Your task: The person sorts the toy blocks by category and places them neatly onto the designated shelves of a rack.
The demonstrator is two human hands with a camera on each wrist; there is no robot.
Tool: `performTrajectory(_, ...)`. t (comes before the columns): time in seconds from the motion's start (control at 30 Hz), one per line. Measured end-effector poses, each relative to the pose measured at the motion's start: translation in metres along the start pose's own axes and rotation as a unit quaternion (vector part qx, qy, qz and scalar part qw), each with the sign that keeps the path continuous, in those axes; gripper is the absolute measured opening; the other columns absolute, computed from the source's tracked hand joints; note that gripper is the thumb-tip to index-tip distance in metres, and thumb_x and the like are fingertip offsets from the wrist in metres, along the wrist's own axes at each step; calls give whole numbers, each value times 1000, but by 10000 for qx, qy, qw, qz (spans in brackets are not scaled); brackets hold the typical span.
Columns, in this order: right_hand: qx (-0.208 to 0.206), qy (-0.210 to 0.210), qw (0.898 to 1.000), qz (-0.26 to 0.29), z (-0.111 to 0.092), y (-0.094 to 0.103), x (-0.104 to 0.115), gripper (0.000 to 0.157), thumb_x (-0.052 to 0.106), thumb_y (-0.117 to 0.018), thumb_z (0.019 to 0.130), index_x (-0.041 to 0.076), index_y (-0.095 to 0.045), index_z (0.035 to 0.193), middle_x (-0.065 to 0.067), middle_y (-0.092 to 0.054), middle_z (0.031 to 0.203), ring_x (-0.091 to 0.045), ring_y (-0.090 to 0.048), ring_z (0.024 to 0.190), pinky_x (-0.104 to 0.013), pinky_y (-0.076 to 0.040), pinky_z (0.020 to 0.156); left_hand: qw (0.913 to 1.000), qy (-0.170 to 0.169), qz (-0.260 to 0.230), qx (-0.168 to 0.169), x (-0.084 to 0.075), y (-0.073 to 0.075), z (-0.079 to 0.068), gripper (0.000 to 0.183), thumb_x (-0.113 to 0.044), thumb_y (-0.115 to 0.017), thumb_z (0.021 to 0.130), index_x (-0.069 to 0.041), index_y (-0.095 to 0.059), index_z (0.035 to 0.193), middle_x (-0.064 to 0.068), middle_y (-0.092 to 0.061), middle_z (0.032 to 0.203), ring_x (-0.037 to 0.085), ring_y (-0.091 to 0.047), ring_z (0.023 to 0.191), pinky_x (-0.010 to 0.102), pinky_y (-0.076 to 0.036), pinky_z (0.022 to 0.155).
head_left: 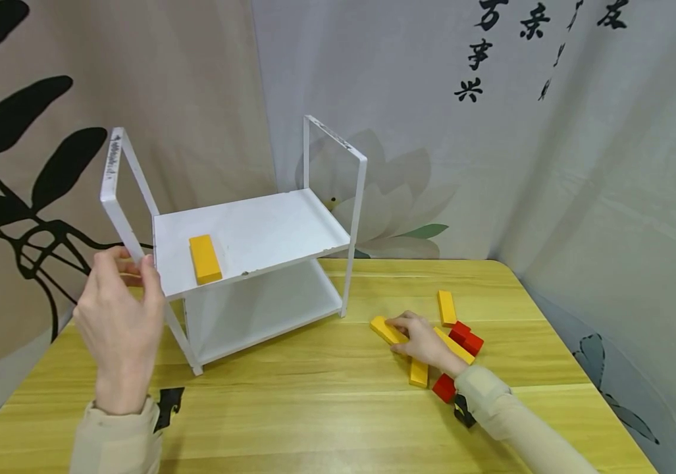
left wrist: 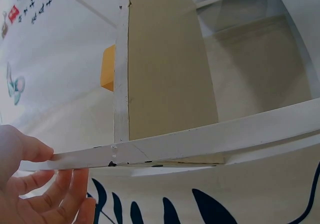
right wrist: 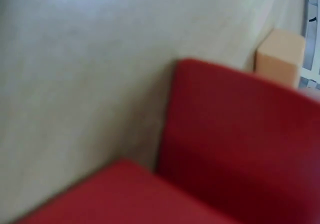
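Note:
My left hand (head_left: 120,316) pinches the left front post of a two-tier white shelf (head_left: 266,220). In the left wrist view its thumb and fingers (left wrist: 75,189) lie on opposite sides of the white post (left wrist: 85,157). One yellow block (head_left: 204,258) lies flat on the upper tier, near its left end. On the table to the right of the shelf, my right hand (head_left: 423,339) has its thumb and fingers around a long yellow block (head_left: 388,330). The right wrist view shows mostly red blocks (right wrist: 240,134) close up; the hand's grip is hidden there.
Around the right hand lie more yellow blocks, one behind (head_left: 447,308) and one in front (head_left: 418,373). Red blocks (head_left: 467,338) sit to its right, and another red block (head_left: 443,388) lies beneath the wrist. Curtains (head_left: 598,164) surround the wooden table (head_left: 290,408).

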State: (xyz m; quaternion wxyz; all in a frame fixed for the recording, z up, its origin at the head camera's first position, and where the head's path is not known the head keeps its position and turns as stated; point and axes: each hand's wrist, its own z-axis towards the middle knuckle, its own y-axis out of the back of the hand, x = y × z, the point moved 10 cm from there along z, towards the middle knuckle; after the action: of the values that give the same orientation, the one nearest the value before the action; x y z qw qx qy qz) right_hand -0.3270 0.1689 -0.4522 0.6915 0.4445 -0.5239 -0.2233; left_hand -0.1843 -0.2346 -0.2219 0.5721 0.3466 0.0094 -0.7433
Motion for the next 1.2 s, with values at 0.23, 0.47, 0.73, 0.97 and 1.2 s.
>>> performTrajectory(0.23,-202,103,9996,190,-3,1,-1,41,8,-76,77,5,-66,116,-9,-65,109,-19,-60,93,-36,-52,81,10000,-50,11,11,-1,0,0,36,-22,-51,96,11,-54,110,29,-64,91,44,-62,75,30,-34,59)
performTrajectory(0.47,-462,233,9972,536,-7,12,8,39,7,-75,77,5,-66,115,-10,-66,114,-24,-63,99,-39,-52,85,10000,-81,18,-8,-2,1,0,36,-21,-51,96,12,-53,109,31,-64,91,45,-61,74,39,-38,59)
performTrajectory(0.73,-1056,675,9896,705,-9,42,45,38,6,-77,75,4,-68,112,-13,-68,112,-25,-66,93,-37,-55,79,10000,-89,-4,0,-2,1,0,36,-21,-51,96,12,-54,109,30,-64,91,44,-62,74,34,-35,59)
performTrajectory(0.97,-1494,1160,9797,662,-13,68,85,39,9,-79,74,7,-69,112,-11,-69,110,-23,-68,89,-34,-56,76,9999,-91,-82,22,-2,3,2,34,-20,-53,95,12,-55,107,30,-65,89,44,-63,73,12,-26,62)
performTrajectory(1.2,-1530,1484,9741,749,-14,85,125,39,11,-78,75,8,-69,113,-8,-68,114,-21,-67,91,-31,-56,77,9994,-113,-281,172,-3,5,7,32,-17,-56,93,12,-58,106,29,-68,90,44,-65,71,-1,-23,62)
